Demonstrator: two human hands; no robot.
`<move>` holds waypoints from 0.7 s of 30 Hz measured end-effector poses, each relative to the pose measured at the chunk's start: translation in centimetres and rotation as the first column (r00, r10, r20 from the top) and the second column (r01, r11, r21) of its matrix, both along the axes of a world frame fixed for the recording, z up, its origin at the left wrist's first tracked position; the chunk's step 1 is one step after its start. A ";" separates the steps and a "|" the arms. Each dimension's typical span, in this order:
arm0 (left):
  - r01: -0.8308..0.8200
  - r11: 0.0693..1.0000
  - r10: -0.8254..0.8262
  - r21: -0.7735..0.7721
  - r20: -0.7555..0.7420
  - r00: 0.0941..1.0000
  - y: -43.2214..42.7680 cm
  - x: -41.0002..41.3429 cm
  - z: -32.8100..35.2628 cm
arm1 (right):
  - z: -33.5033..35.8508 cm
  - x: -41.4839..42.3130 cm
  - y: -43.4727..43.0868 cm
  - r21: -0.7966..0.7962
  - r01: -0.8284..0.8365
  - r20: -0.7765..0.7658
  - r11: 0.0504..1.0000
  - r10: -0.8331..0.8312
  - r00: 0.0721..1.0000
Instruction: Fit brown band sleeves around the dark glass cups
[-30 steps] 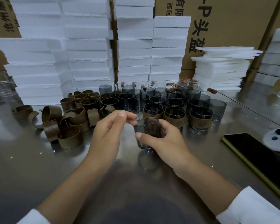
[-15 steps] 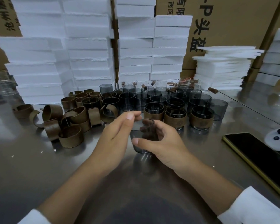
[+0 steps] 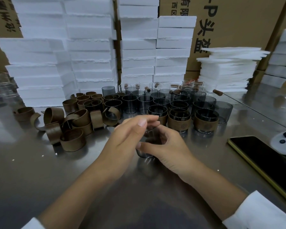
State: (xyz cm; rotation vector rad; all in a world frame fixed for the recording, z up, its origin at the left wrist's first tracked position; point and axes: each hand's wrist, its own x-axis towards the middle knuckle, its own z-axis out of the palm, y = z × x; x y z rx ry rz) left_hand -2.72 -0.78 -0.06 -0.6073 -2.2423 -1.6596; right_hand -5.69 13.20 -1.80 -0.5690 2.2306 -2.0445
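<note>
Steel table (image 3: pixel 40 179), a dark glass cup (image 3: pixel 145 155) in my hands.
Right hand (image 3: pixel 168 149) grips its wall, I think slippery and fragile; left hand (image 3: pixel 125 139), fingers straight, lies over the rim.

Left hand (image 3: pixel 122 141) and right hand (image 3: pixel 168 149), ungloved, with short plain nails; forearms bare up to white left sleeve (image 3: pixel 31 224) and right sleeve (image 3: pixel 261 212).

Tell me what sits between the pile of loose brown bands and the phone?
In the head view, both hands: the right hand grips a dark glass cup, and the left hand is over its rim. Around them, bare steel table.
</note>
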 end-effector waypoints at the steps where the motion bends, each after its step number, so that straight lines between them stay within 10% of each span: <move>1: 0.005 1.000 -0.005 0.002 -0.007 1.000 0.0 0.0 0.0 | 0.0 -0.1 0.0 0.011 0.022 0.005 1.000 -0.022 1.000; 21: -0.108 0.994 0.108 0.001 0.071 0.992 -1.0 -1.1 -1.1 | 0.1 -1.3 0.8 -0.139 0.244 0.079 0.960 -0.235 0.969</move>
